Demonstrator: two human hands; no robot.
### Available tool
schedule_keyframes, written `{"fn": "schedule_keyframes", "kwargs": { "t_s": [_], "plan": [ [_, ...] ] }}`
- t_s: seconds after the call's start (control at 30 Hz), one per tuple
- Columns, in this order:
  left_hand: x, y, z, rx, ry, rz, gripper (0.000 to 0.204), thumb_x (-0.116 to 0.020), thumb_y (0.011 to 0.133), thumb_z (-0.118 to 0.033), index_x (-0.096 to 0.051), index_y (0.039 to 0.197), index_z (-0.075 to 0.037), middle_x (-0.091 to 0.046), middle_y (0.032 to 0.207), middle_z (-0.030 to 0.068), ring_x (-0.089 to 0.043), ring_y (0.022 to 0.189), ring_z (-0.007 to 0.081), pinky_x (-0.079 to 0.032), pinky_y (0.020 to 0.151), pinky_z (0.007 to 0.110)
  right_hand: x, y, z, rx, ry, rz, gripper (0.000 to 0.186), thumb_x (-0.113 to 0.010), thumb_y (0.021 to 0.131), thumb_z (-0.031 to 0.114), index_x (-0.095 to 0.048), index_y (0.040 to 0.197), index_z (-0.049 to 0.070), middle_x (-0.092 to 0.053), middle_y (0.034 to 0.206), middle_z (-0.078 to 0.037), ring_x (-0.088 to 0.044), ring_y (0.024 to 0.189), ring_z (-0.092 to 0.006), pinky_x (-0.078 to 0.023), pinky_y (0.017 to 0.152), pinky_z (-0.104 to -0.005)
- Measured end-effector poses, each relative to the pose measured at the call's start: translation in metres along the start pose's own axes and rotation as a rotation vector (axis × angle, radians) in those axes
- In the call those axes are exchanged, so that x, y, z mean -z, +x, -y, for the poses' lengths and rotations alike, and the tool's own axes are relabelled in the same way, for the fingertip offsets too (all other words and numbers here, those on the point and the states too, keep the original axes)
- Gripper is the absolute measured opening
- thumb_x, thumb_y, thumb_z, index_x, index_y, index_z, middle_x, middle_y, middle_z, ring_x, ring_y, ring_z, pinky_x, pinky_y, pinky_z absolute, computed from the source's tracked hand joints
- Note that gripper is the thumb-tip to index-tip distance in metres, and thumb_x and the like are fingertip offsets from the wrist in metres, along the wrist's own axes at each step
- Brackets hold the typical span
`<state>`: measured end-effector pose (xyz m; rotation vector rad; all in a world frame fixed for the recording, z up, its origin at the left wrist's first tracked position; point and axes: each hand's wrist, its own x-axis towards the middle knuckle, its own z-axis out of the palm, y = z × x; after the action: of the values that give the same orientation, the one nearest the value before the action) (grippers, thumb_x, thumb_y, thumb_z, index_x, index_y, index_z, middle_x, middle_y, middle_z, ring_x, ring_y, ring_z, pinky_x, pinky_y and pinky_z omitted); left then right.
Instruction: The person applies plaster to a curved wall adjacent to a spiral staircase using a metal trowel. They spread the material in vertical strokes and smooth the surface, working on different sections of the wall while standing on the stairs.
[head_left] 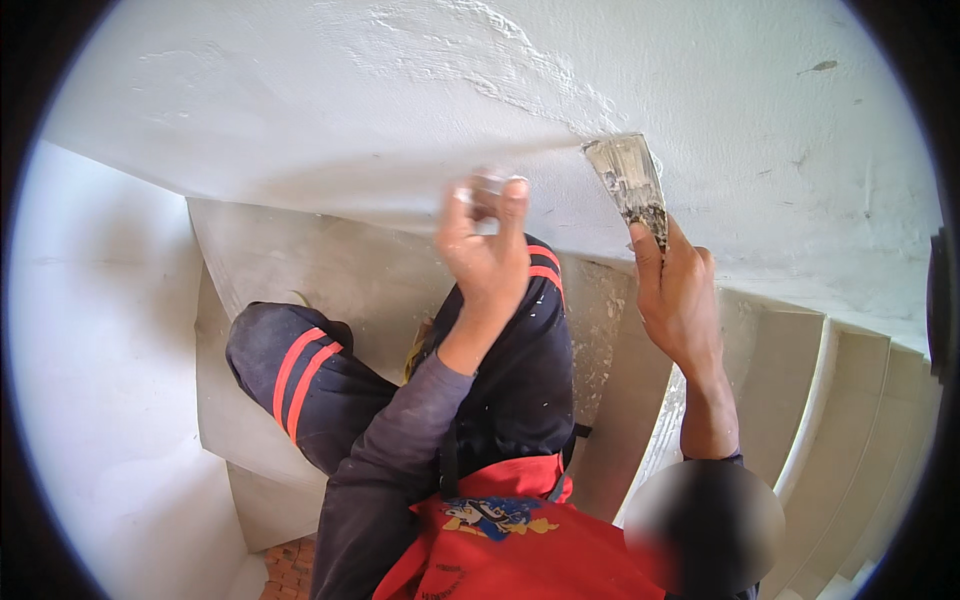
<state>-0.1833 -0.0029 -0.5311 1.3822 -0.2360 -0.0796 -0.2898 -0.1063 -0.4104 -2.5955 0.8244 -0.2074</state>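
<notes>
Scraper (pixel 628 178), flat-bladed, grimed, one item. Head view: it is sitting at the pale wall (pixel 770 120), its wide edge lying by the lower end of a rough raised ridge of white coating (pixel 490 60). Whether the edge is pressing hard is not showing.

Right hand (pixel 678 290), one: it is gripping the scraper at the narrow end, thumb lying along the near face.

Left hand (pixel 487 245), one: it is hovering apart from the right, left of the blade, fingers curling, whitish at the tips. Blur is hiding whether anything is resting between them.

Surroundings: dark trousers (pixel 505 385) with red bands are covering two bent knees; a red shirt (pixel 520 550) is showing below. Steps (pixel 775 365) are running off to the right; pale specks (pixel 600 335) are dotting the one beside the right knee.

Hazards, as judged: a blade corner could be gouging the wall if the scraper were tilting under uneven pressure; left fingers could be getting nicked if the edge were slipping sideways off the ridge; loose grit underfoot could be causing a slip on the steps.
</notes>
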Motion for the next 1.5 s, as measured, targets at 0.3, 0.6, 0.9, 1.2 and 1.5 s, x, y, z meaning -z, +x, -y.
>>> {"fn": "schedule_keyframes", "kwargs": {
  "t_s": [0.3,0.6,0.9,1.2,1.5],
  "plan": [
    [0.015,0.066,0.000,-0.614,0.410,-0.351,0.107,-0.080,0.071,-0.041,-0.011,0.138,0.008,-0.006,0.137,0.0332,-0.010,0.131,0.0453,-0.018,0.102,0.059,-0.005,-0.001,-0.012,0.043,-0.019,-0.078,0.033,-0.053,0.092,0.016,-0.056,0.101,-0.015,-0.051,0.050,-0.024,-0.056,0.046,-0.0397,-0.041,0.045,-0.0423],
    [0.021,0.056,0.009,-0.485,0.327,-0.268,0.109,-0.077,0.074,-0.039,-0.005,0.141,0.007,-0.003,0.140,0.0330,-0.005,0.135,0.0461,-0.016,0.105,0.059,-0.007,-0.002,-0.018,0.060,0.053,-0.077,0.031,-0.053,0.092,0.014,-0.056,0.100,-0.015,-0.051,0.051,-0.025,-0.056,0.046,-0.0402,-0.040,0.044,-0.0421],
    [0.025,0.091,-0.053,-0.824,0.336,-0.413,0.105,-0.078,0.074,-0.035,-0.009,0.140,0.009,-0.010,0.142,0.0283,-0.012,0.135,0.0410,-0.015,0.108,0.054,-0.001,-0.005,-0.017,0.039,0.064,-0.033,0.027,-0.052,0.092,0.014,-0.056,0.093,-0.012,-0.052,0.053,-0.026,-0.056,0.048,-0.0414,-0.040,0.044,-0.0422],
    [0.029,0.090,-0.042,-1.025,0.820,-0.313,0.046,-0.064,0.083,-0.046,-0.065,0.117,-0.015,-0.040,0.141,0.0163,-0.021,0.136,0.0411,-0.013,0.108,0.056,-0.008,-0.007,-0.024,0.070,0.079,-0.045,0.033,-0.052,0.092,0.015,-0.055,0.100,-0.017,-0.052,0.053,-0.027,-0.058,0.050,-0.0415,-0.041,0.045,-0.0426],
    [0.039,0.102,-0.058,-0.985,0.663,-0.371,0.097,-0.067,0.074,-0.059,-0.029,0.141,0.000,-0.013,0.146,0.0330,-0.012,0.137,0.0459,-0.013,0.108,0.055,-0.003,-0.005,-0.020,0.166,0.090,-0.100,0.030,-0.052,0.092,0.017,-0.056,0.093,-0.012,-0.053,0.056,-0.027,-0.056,0.053,-0.0446,-0.042,0.048,-0.0447]
  ]
}}
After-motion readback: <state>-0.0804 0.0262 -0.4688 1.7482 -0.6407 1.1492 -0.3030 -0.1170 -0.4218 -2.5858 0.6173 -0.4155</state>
